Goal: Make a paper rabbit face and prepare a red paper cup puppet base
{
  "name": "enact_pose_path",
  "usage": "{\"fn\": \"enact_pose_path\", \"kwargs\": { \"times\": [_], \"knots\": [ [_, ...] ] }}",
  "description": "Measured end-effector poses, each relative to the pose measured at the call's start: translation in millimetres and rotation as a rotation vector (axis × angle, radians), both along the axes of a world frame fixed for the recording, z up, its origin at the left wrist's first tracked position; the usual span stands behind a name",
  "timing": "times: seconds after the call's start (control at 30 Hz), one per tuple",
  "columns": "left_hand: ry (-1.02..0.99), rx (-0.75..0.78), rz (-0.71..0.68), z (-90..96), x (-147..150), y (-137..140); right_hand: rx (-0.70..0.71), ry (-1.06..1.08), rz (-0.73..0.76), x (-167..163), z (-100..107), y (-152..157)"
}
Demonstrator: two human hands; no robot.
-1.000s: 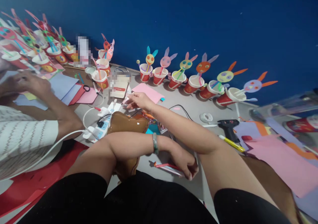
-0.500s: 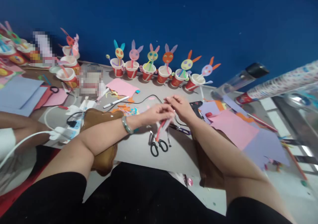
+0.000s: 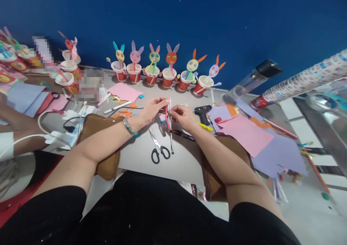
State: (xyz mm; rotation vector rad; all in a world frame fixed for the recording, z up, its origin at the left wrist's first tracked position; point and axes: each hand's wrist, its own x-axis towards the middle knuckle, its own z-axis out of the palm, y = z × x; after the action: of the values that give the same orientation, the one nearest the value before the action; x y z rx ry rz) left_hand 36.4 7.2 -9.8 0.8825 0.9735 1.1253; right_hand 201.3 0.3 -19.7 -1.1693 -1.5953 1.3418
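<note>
My left hand (image 3: 155,110) is closed, its thumb and fingers pinching the upper part of thin red and white drinking straws (image 3: 168,119). From the other side, my right hand (image 3: 183,117) pinches the same straws at mid-length with its fingertips. They stand nearly upright in view; where one ends and another starts is hard to make out. Just below lies a pen (image 3: 171,143) on the table, beside black-handled scissors (image 3: 160,151) with slightly parted blades. A black glue gun (image 3: 203,112) and a yellow cutter (image 3: 205,127) are right of my right hand.
Red paper cups (image 3: 168,79) with rabbit-faced spoons line the blue wall. Pink paper (image 3: 245,136) and purple sheets lie at right, near a long stack of cups (image 3: 300,82). A power strip (image 3: 81,123) with cables and another person's arm (image 3: 25,140) are at left.
My hands have drawn slightly apart, now on either side of the straws, which went from slanted and blurred to nearly upright. The scissor blades have come into sight, and the view has shifted right.
</note>
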Motion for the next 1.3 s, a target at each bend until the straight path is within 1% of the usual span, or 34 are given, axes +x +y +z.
{"fn": "enact_pose_path", "kwargs": {
  "times": [0.1, 0.17, 0.4, 0.6, 0.77, 0.93, 1.0, 1.07, 1.2, 1.3],
  "knots": [
    [-0.003, -0.022, -0.075, -3.6, -0.3, -1.3, 0.009, 0.028, -0.047, 2.3, -5.4, 1.9],
    [0.014, -0.018, -0.095, -6.3, -0.1, -2.4, 0.017, 0.037, -0.062, 3.9, -6.7, 2.0],
    [0.045, 0.038, -0.095, -12.6, -2.3, -2.7, -0.038, 0.031, 0.055, 7.6, -2.6, -1.4],
    [0.021, 0.042, -0.173, -12.6, -12.9, -1.6, -0.060, 0.003, 0.047, 2.6, -6.4, -1.3],
    [0.039, 0.035, -0.148, -10.3, -14.7, -1.1, -0.084, -0.016, 0.058, 0.3, -7.2, -1.8],
    [0.024, 0.067, -0.113, -8.5, -15.4, -2.0, -0.121, -0.038, 0.130, 1.6, -7.9, -6.0],
    [0.021, 0.069, -0.111, -10.2, -15.6, -2.5, -0.105, -0.012, 0.111, 1.7, -8.0, -7.6],
    [0.052, 0.056, -0.143, -13.2, -14.8, -3.1, -0.075, 0.016, 0.059, 1.7, -7.4, -8.1],
    [0.251, 0.050, -0.263, -20.3, -11.0, -6.3, -0.027, -0.001, -0.095, 2.7, -7.4, -6.0],
    [0.376, 0.062, -0.294, -23.6, -9.6, -11.2, 0.064, -0.049, -0.170, 3.7, -9.3, -4.9]
  ]
}}
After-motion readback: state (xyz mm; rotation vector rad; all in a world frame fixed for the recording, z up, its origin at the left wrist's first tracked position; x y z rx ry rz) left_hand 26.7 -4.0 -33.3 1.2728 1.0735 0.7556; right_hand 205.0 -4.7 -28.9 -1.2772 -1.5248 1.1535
